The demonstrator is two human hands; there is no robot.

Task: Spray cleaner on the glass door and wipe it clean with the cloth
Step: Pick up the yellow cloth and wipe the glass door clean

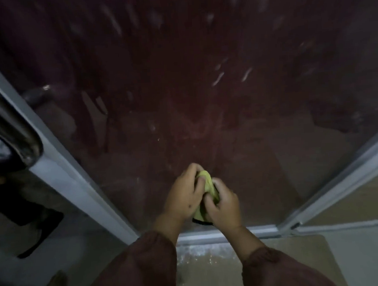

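Note:
The glass door (202, 86) fills the view, dark and reddish, with pale streaks and smears across its upper part. A yellow-green cloth (207, 186), bunched up, sits low in front of the pane near the bottom rail. My left hand (184, 196) grips its left side with fingers curled over the top. My right hand (224, 203) grips its right side, fingers curled into the folds. A dark edge shows under the cloth. No spray bottle is in view.
A grey metal frame (75, 183) runs down the door's left edge, with a dark bar handle (9, 122) at the far left. Another frame rail (345, 177) slants at the right. The bottom rail (211, 235) meets a wet, speckled floor (204, 263).

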